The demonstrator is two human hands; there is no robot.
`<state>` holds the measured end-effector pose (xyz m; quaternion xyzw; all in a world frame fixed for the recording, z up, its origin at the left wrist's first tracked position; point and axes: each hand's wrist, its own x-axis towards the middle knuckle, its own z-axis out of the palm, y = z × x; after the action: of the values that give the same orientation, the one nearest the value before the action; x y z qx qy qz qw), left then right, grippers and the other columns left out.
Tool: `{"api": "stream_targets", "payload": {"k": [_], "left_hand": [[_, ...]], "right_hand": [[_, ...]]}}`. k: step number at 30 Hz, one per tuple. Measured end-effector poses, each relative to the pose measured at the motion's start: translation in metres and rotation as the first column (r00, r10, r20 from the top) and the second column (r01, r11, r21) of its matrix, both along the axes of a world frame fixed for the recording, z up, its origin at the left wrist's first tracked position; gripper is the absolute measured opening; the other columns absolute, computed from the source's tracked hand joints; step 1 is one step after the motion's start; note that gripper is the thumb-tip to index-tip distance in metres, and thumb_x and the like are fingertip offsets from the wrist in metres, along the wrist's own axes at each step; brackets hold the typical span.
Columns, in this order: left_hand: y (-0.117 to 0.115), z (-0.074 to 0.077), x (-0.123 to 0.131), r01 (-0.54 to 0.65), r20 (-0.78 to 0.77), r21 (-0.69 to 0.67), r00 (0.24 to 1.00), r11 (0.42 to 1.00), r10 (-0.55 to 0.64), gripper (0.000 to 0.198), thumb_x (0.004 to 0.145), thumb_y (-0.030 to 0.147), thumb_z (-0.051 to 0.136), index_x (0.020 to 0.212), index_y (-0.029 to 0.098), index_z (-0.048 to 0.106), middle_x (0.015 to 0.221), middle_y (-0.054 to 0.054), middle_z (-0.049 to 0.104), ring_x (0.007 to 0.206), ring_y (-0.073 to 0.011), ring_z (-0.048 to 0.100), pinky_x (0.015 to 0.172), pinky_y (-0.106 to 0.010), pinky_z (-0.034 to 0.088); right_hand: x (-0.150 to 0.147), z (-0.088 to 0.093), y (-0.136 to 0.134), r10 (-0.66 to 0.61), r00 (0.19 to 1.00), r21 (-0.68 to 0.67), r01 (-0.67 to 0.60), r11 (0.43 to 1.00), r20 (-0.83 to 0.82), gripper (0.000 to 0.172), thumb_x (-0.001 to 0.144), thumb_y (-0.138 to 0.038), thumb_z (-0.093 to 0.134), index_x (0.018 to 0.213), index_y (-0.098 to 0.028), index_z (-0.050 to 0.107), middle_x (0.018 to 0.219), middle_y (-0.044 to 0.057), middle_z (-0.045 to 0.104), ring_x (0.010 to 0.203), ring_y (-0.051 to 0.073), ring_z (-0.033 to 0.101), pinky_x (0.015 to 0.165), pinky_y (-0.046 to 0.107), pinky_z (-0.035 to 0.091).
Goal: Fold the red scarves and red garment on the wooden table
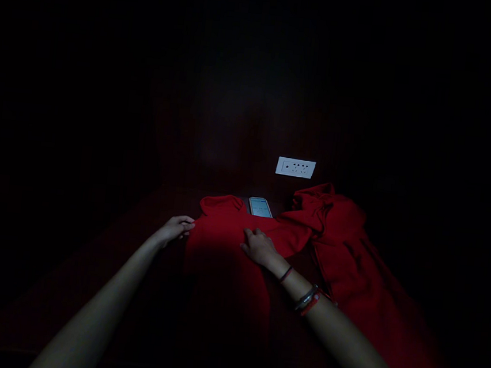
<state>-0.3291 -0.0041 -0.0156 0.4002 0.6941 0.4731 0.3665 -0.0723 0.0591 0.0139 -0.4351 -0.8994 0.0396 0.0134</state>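
A piece of red clothing (226,246) lies spread on the dark table, with a long part running down toward me into shadow. At its upper left edge, my left hand (175,229) is closed, thumb and fingers pinching the cloth. My right hand (260,248) rests on the red cloth near its right side, fingers apart and palm down. Bands circle my right wrist. More red cloth (345,234) lies bunched and wrinkled to the right, joined to the spread part by a strip of fabric. The garment's exact kind is hard to make out in the dark.
A lit phone (260,207) lies just behind the cloth. On the back panel is a white socket plate (295,167). The dark table (138,220) meets this panel behind the phone. Deep shadow hides the sides of the view.
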Motion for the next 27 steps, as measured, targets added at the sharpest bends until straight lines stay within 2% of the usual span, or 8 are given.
{"api": "stream_targets", "payload": {"k": [3,5,8,10,12,15,21,27], "left_hand": [[0.001,0.010,-0.006,0.087,-0.043,-0.002,0.995,0.996,-0.087,0.027,0.057,0.037,0.060,0.072,0.016,0.051,0.061,0.004,0.051,0.054,-0.0079,0.046,0.049,-0.018,0.030],[0.001,0.016,-0.009,0.161,-0.081,-0.017,0.983,0.987,-0.162,0.027,0.060,0.039,0.058,0.074,0.017,0.052,0.065,0.003,0.052,0.059,-0.0088,0.046,0.051,-0.018,0.031],[0.003,0.018,-0.015,0.233,-0.100,-0.040,0.967,0.972,-0.236,0.028,0.063,0.041,0.055,0.079,0.019,0.052,0.073,0.003,0.053,0.066,-0.0099,0.047,0.054,-0.018,0.033],[0.004,0.015,-0.018,0.244,-0.083,-0.020,0.966,0.970,-0.244,0.029,0.062,0.040,0.056,0.082,0.019,0.051,0.073,0.003,0.052,0.065,-0.0095,0.046,0.053,-0.017,0.031],[0.005,0.011,-0.021,0.269,-0.036,0.036,0.963,0.962,-0.268,0.033,0.062,0.038,0.058,0.088,0.019,0.051,0.072,0.004,0.050,0.061,-0.0082,0.044,0.050,-0.016,0.028],[0.009,0.007,-0.022,0.317,0.003,0.060,0.948,0.947,-0.318,0.041,0.062,0.036,0.059,0.097,0.018,0.052,0.069,0.004,0.048,0.056,-0.0068,0.040,0.046,-0.016,0.024],[0.012,0.006,-0.020,0.300,-0.047,0.022,0.953,0.954,-0.299,0.033,0.063,0.039,0.057,0.083,0.013,0.055,0.059,0.005,0.044,0.051,-0.0060,0.037,0.043,-0.017,0.020],[0.009,0.002,-0.030,0.302,-0.040,0.048,0.953,0.952,-0.300,0.035,0.062,0.028,0.057,0.094,0.014,0.053,0.062,0.005,0.048,0.049,-0.0052,0.040,0.042,-0.016,0.021]], "right_hand": [[0.002,0.003,-0.005,0.049,0.997,0.105,-0.043,0.994,-0.060,0.042,0.080,-0.039,0.045,0.119,-0.020,0.045,0.116,0.014,0.044,0.103,0.026,0.044,0.080,0.040,0.037],[0.002,0.006,-0.011,0.207,0.971,0.173,-0.184,0.968,-0.124,0.041,0.081,-0.039,0.045,0.118,-0.022,0.046,0.116,0.012,0.043,0.103,0.023,0.041,0.082,0.037,0.035],[-0.001,0.004,-0.022,0.514,0.848,0.221,-0.480,0.849,-0.133,0.041,0.079,-0.042,0.049,0.115,-0.023,0.048,0.110,0.007,0.047,0.100,0.019,0.042,0.084,0.033,0.034],[-0.005,-0.004,-0.027,0.620,0.783,0.237,-0.592,0.771,-0.060,0.033,0.079,-0.040,0.049,0.107,-0.022,0.053,0.103,0.006,0.052,0.096,0.018,0.044,0.085,0.034,0.032],[-0.009,-0.013,-0.030,0.645,0.764,0.265,-0.626,0.733,0.024,0.021,0.083,-0.032,0.045,0.096,-0.021,0.057,0.095,0.005,0.055,0.090,0.017,0.046,0.087,0.036,0.030],[-0.013,-0.023,-0.033,0.657,0.750,0.302,-0.644,0.702,0.072,0.020,0.086,-0.026,0.039,0.091,-0.020,0.057,0.090,0.005,0.057,0.087,0.017,0.046,0.088,0.037,0.028],[-0.029,-0.020,-0.048,0.707,0.707,0.362,-0.665,0.653,0.023,0.028,0.084,-0.034,0.040,0.103,-0.018,0.053,0.100,0.007,0.056,0.093,0.020,0.045,0.089,0.039,0.028],[-0.064,-0.024,-0.063,0.756,0.642,0.375,-0.736,0.564,0.124,0.028,0.086,-0.022,0.032,0.095,-0.019,0.058,0.095,0.007,0.060,0.089,0.022,0.047,0.084,0.039,0.032]]}}
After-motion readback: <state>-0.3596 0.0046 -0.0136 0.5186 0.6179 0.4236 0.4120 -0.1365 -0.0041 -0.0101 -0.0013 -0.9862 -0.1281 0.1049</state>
